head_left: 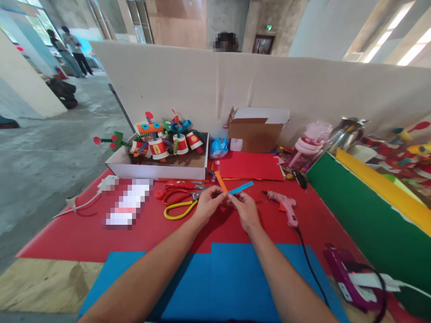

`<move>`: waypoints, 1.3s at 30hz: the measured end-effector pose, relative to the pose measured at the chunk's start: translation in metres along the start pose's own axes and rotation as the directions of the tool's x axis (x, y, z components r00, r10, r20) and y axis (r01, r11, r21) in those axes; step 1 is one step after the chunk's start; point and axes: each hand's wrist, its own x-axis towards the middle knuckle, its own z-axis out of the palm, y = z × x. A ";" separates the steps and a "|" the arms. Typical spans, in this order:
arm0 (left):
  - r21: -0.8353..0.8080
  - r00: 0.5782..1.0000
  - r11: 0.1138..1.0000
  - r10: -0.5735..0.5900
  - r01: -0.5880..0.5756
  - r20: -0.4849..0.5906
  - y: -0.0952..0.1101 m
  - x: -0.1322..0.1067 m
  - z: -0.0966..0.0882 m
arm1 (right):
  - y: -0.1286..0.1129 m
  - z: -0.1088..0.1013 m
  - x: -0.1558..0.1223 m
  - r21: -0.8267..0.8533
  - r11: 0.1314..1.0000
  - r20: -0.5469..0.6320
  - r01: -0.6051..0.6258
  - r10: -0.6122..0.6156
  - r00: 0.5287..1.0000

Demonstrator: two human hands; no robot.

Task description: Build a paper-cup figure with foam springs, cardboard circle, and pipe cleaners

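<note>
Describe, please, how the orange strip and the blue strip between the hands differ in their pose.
In the picture, the orange strip points to the upper left, whereas the blue strip points to the upper right. The orange strip looks steeper; the blue strip looks flatter. Both are narrow, and they meet at the fingertips of the left hand and right hand.

The person's left arm (148, 271) and right arm (276, 269), both bare, are slanting forward and inward. The left hand (209, 204) and right hand (247, 210) are facing each other closely, fingers curling, both pinching at the fingertips.
</note>
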 end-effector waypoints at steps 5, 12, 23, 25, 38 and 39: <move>-0.013 0.998 1.000 -0.025 0.025 0.064 -0.001 -0.001 0.001 | 0.000 0.002 -0.001 0.029 0.998 -0.057 0.058 -0.056 0.997; -0.007 0.997 1.000 -0.014 0.014 0.077 -0.002 0.000 -0.003 | 0.000 0.000 0.001 0.027 1.000 -0.006 0.016 -0.016 1.000; -0.024 0.997 0.999 -0.038 0.040 0.073 -0.003 0.000 -0.001 | 0.005 0.000 0.002 -0.031 0.997 -0.100 0.065 -0.067 0.993; -0.032 0.996 0.999 -0.035 0.037 0.082 -0.003 0.001 -0.001 | 0.005 0.001 0.002 -0.022 0.998 -0.089 0.063 -0.065 0.994; -0.006 0.996 0.999 -0.046 0.047 0.080 -0.005 0.003 -0.003 | 0.004 -0.001 0.002 -0.068 0.995 -0.052 0.073 -0.076 0.996; -0.003 0.997 0.999 -0.044 0.045 0.071 -0.005 0.003 -0.003 | 0.003 -0.001 0.002 -0.096 0.992 -0.042 0.088 -0.092 0.995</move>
